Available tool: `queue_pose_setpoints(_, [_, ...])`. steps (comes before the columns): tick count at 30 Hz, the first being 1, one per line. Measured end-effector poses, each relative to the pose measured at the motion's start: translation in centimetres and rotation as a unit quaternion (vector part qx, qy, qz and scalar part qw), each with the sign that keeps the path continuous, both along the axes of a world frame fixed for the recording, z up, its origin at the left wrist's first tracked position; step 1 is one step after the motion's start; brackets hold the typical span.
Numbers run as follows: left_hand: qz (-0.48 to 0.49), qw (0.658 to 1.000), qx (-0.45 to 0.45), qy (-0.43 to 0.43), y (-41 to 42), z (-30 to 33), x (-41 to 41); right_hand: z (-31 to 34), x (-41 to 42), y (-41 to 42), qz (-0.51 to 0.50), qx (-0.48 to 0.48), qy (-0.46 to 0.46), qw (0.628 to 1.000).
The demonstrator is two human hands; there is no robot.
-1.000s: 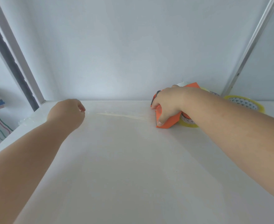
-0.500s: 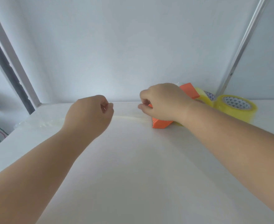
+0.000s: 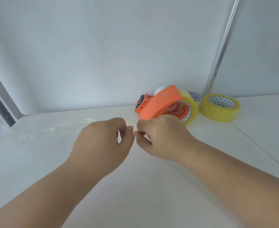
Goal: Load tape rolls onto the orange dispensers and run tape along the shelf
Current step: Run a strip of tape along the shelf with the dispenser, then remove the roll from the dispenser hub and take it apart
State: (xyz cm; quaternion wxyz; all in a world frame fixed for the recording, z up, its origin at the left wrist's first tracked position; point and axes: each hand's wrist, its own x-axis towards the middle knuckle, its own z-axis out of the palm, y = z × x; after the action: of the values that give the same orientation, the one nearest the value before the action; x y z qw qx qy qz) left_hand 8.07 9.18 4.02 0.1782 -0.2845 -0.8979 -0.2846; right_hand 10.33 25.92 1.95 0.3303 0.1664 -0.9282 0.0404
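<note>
Here, both hands meet low over the middle of the white shelf (image 3: 152, 203), fingertips nearly touching each other. The left hand (image 3: 100, 145) is curled, thumb and forefinger drawn into a narrow pinch; the right hand (image 3: 163, 139) mirrors it, its thumb and forefinger also pinched close. Whether either grip has anything between the fingers cannot be told — nothing there shows plainly, and clear tape would be hard to make out.

Just behind the right hand lies the orange dispenser (image 3: 160, 102), tipped on its side near the back wall (image 3: 102, 55), with a yellowish tape roll (image 3: 190, 109) mounted on its hub. The right hand is not on the dispenser, though its knuckles overlap the dispenser's lower edge in this view. A second yellow tape roll (image 3: 219, 107) lies flat on the shelf to the right of the dispenser, apart from it, its printed core facing up. Behind the dispenser the rim of a further roll (image 3: 194, 95) peeks out, mostly hidden.

To the left, a crinkled strip of clear tape (image 3: 53, 130) lies along the shelf towards its left edge — pale and faint against the white. A metal upright (image 3: 224, 46) rises at the back right corner.
</note>
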Motion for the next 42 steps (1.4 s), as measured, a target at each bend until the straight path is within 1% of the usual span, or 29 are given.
queue_pose_setpoints(9, [-0.028,1.0,0.003,-0.001,3.9,1.2,1.4,1.5,3.0,4.4,0.017,0.001,0.045,0.999])
queue_pose_setpoints(12, [-0.033,0.999,0.009,-0.003,5.5,1.2,1.7,2.2,3.7,6.4,0.017,-0.001,0.077,0.997])
queue_pose_setpoints(15, [-0.035,0.999,0.013,-0.002,7.0,1.1,2.1,3.1,3.8,9.0,-0.01,-0.031,0.094,0.995])
queue_pose_setpoints(19, [-0.031,0.999,0.013,-0.002,8.7,0.8,2.6,3.6,3.3,12.6,-0.062,-0.075,0.078,0.992])
queue_pose_setpoints(22, [-0.031,0.999,0.013,0.008,9.6,0.5,2.9,4.0,2.5,14.9,-0.103,-0.111,0.042,0.988])
queue_pose_setpoints(25, [-0.022,1.0,0.018,0.008,10.3,0.5,2.9,4.5,1.0,17.2,-0.145,-0.13,-0.019,0.981])
queue_pose_setpoints(27, [-0.015,1.0,0.022,0.009,10.7,0.6,2.8,4.8,-0.1,18.3,-0.157,-0.15,-0.057,0.975])
queue_pose_setpoints(28, [-0.012,1.0,0.024,0.009,10.9,0.6,2.7,4.9,-0.7,18.7,-0.155,-0.171,-0.075,0.97])
queue_pose_setpoints(30, [-0.005,1.0,0.027,0.007,11.3,0.6,2.4,5.0,-2.1,19.3,-0.137,-0.244,-0.117,0.953])
queue_pose_setpoints(32, [0.002,1.0,0.029,0.005,11.7,0.5,2.2,5.2,-3.9,19.7,-0.113,-0.318,-0.176,0.925])
queue_pose_setpoints(34, [0.007,1.0,0.029,0.006,12.1,0.4,1.9,5.2,-5.9,20.0,-0.094,-0.359,-0.236,0.898])
queue_pose_setpoints(39, [0.024,0.999,0.034,-0.002,12.3,0.2,1.2,5.5,-10.0,19.9,-0.055,-0.38,-0.343,0.858])
queue_pose_setpoints(42, [0.036,0.999,0.036,0.004,12.2,0.4,0.7,5.1,-11.4,19.5,-0.028,-0.382,-0.389,0.838])
